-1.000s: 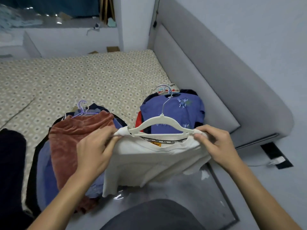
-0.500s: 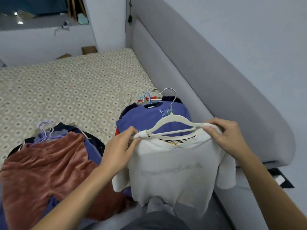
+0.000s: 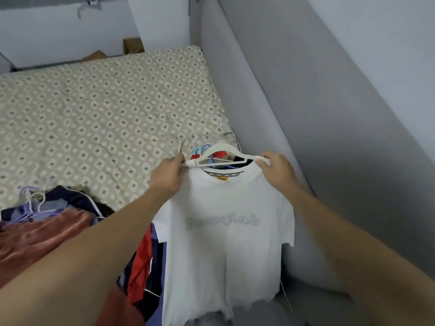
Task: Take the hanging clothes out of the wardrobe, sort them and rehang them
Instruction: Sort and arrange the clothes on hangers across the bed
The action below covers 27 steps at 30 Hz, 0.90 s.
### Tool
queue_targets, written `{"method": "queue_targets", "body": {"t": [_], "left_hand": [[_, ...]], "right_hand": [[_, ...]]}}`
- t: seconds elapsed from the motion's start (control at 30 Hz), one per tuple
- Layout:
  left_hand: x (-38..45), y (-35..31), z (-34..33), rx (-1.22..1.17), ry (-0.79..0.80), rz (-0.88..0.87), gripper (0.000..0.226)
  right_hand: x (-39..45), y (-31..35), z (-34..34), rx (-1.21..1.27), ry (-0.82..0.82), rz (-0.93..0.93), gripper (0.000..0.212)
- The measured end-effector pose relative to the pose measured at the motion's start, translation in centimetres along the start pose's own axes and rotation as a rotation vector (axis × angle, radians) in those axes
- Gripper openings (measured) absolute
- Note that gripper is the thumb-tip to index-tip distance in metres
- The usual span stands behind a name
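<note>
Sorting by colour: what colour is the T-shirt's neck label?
Yellow-orange neck label, seen in the head view.

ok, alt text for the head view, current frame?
Two hands hold a white t-shirt on a white hanger above a bed: the left hand pinches the hanger's left end, the right hand its right. Under the shirt lies a pile of hung clothes; a second pile with a rust-brown garment lies at left.
</note>
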<state>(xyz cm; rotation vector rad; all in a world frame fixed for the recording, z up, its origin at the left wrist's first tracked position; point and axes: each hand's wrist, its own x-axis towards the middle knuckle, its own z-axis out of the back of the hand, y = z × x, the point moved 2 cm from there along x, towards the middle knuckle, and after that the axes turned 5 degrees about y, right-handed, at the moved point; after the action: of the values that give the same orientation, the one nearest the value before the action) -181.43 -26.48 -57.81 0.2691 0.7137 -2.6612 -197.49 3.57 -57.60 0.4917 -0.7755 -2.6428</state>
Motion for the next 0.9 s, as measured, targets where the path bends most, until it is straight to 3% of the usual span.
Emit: {"method": "queue_targets", "body": {"t": [0.07,0.13,0.3,0.4,0.63,0.9], "left_hand": [[2.8,1.0,-1.1,0.036,0.017,0.044,0.010],[4.1,2.0,-2.0,0.080,0.042,0.098,0.027],[0.7,5.5,-2.6,0.156,0.118,0.208,0.047],[-3.5,9.1,-1.9,0.181,0.126,0.245,0.055],[-15.1,18.9,1.3,0.132,0.066,0.395,0.064],[-28.2,36.4,2.2,0.028,0.055,0.637,0.066]], "right_hand": [[3.2,-0.9,-1.9,-0.098,-0.018,0.010,0.019],[5.1,-1.8,-3.9,-0.227,-0.026,0.017,0.019],[4.2,-0.4,-7.7,-0.318,0.075,0.009,0.037],[2.3,3.8,-9.9,-0.274,0.168,0.116,0.051],[-2.7,16.0,-18.7,-0.248,0.367,0.256,0.059],[-9.2,31.2,-34.1,-0.264,0.589,0.405,0.061]]}}
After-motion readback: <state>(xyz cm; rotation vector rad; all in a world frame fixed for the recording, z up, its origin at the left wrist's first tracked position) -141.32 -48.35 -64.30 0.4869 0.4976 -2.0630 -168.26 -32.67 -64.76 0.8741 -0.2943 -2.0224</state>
